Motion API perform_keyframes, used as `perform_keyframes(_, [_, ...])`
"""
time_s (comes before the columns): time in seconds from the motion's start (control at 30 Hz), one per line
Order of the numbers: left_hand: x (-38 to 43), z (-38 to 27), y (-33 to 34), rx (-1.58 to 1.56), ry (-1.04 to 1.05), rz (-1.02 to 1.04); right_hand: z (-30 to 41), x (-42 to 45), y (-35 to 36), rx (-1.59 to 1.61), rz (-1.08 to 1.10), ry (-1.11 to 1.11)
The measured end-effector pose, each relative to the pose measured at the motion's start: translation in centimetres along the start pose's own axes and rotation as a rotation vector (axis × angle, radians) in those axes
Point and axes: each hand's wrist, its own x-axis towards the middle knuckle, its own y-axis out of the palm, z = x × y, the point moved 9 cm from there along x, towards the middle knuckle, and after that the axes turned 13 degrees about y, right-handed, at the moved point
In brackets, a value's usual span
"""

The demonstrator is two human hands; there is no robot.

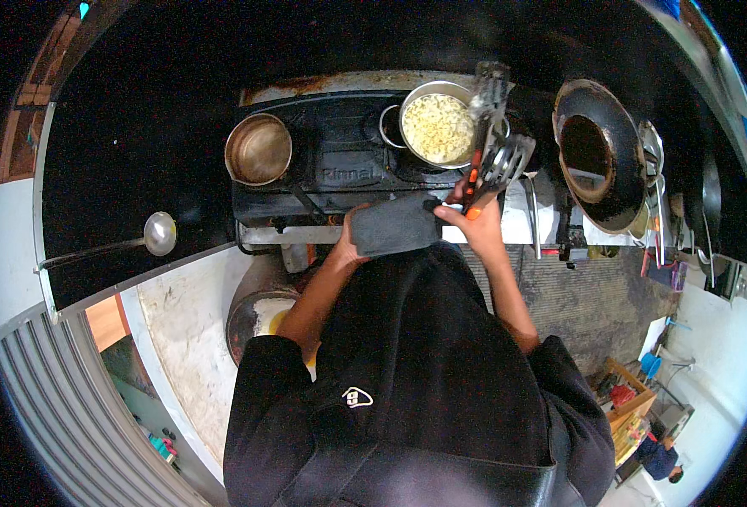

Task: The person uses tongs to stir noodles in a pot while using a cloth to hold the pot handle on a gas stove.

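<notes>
My left hand (351,237) grips the left end of a dark grey, flat-sided block or container (395,225), held close to my body in front of the stove. My right hand (481,222) holds several kitchen utensils with orange-and-black handles, among them a slotted metal turner (510,161); its thumb points at the dark block's right end. Another utensil head, blurred, rises over the right rim of a steel pot (405,130). Pale, chopped-looking food in liquid (440,128) fills that pot. Whether the right hand also touches the block is hard to tell.
An old metal saucepan (258,149) stands at the left of the black gas stove (348,187). A large wok (601,158) and metal utensils are at the right. A ladle (160,233) lies far left. A person (659,457) is in the lower right background.
</notes>
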Motion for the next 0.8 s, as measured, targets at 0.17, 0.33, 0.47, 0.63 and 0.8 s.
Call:
perform_keyframes(0.17, [-2.2, -2.7, 2.1, -0.193, 0.087, 0.081, 0.2, 1.0, -6.2, -0.209, -0.158, 0.006])
perform_keyframes(0.33, [-3.7, -5.2, -0.8, -0.149, 0.245, -0.175, 1.7, 1.8, -10.0, -0.689, -0.289, 0.127])
perform_keyframes(0.47, [-4.6, -6.0, -0.7, -0.002, 0.367, -0.170, 3.0, 4.0, -9.9, -1.044, -0.158, 0.142])
perform_keyframes(0.63, [-5.1, -8.2, 0.9, 0.752, 0.630, -0.062, 2.4, 7.0, -7.0, -1.134, 0.035, 0.261])
perform_keyframes(0.8, [-5.1, -9.0, 4.9, 0.660, 0.773, -0.027, -1.6, 9.8, -6.3, -1.252, 0.162, 0.325])
